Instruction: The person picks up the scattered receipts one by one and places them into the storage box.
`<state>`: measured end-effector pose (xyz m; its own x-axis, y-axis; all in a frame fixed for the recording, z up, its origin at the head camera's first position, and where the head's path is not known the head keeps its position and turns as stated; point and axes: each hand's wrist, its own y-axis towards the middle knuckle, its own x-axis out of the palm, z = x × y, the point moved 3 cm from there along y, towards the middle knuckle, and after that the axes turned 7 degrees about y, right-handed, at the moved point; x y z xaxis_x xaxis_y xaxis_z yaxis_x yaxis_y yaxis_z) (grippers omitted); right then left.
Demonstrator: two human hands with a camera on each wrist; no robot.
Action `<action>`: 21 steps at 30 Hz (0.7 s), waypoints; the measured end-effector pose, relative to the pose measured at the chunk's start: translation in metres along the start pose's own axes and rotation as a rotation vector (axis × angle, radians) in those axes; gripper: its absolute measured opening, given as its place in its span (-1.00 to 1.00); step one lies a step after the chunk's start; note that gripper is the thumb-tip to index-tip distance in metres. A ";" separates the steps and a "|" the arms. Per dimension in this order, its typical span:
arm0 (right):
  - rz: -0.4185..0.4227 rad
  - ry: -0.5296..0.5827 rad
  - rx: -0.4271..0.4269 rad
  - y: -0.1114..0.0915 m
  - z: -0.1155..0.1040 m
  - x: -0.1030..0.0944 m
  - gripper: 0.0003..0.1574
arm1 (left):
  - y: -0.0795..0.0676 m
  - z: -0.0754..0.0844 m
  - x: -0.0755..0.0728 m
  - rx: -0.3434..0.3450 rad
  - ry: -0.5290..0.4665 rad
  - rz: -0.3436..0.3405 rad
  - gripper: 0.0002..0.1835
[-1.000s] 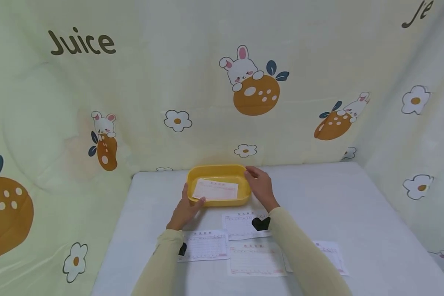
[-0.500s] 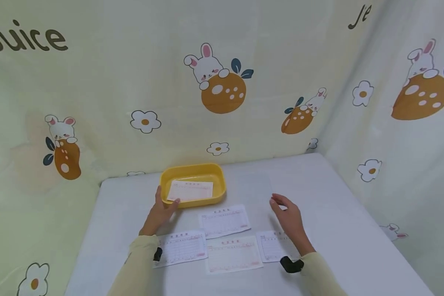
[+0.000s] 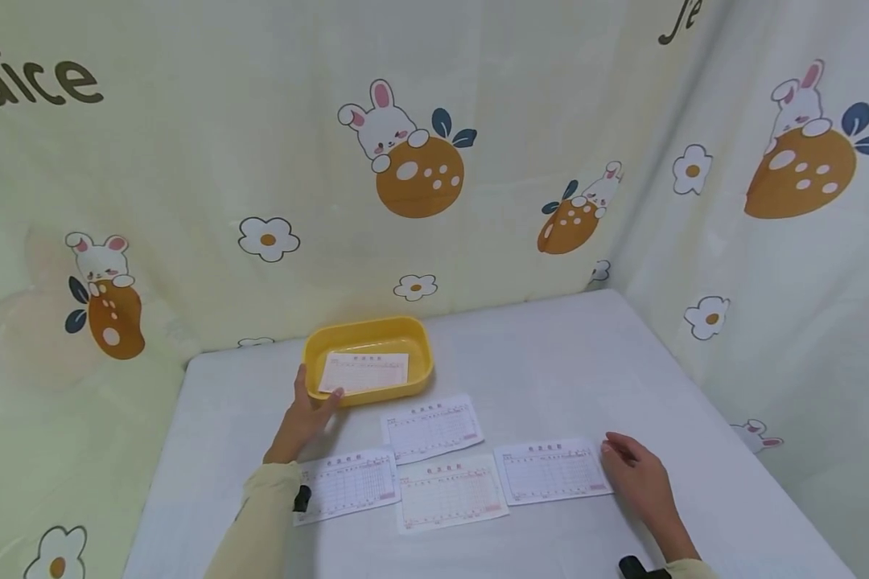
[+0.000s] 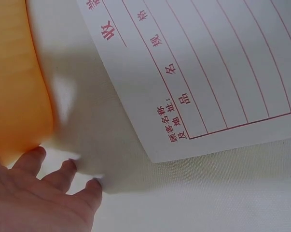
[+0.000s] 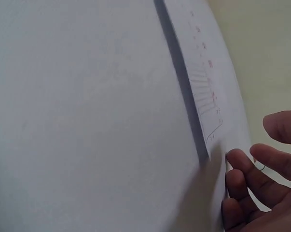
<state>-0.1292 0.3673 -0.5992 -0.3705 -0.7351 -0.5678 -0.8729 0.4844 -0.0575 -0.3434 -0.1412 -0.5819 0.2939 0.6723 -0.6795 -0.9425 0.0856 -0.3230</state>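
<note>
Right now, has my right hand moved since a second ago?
Yes: your right hand went from the yellow tray rightward and toward you, beside the rightmost slip.

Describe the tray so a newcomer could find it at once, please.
On the white table, look to the far edge, below the rabbit-print curtain. There sits the yellow tray, holding a printed slip. Unlike the flat slips nearby, it is hollow.

Dressed in pale yellow, with a long, softly creased left sleeve (image 3: 249,523) and an edge of matching right sleeve (image 3: 693,570) showing. Fitted with a small black wrist piece (image 3: 302,498) on the left, an angular black wrist piece (image 3: 633,568) on the right.
</note>
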 end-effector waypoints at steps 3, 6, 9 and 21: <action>0.003 -0.021 -0.034 0.000 0.004 -0.001 -0.47 | 0.000 0.000 0.000 -0.004 -0.005 0.002 0.20; -0.011 -0.013 -0.062 0.002 0.005 0.000 -0.49 | 0.000 -0.001 0.002 -0.010 -0.014 -0.001 0.20; -0.023 -0.008 -0.088 0.005 0.004 0.004 -0.50 | 0.000 -0.003 0.003 -0.011 -0.015 -0.006 0.20; -0.134 -0.016 -0.024 0.018 0.003 0.015 -0.56 | 0.000 -0.001 0.002 -0.032 -0.017 0.011 0.21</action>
<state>-0.1495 0.3666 -0.6110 -0.2448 -0.7851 -0.5689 -0.9217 0.3705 -0.1146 -0.3426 -0.1404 -0.5843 0.2801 0.6857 -0.6718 -0.9400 0.0541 -0.3367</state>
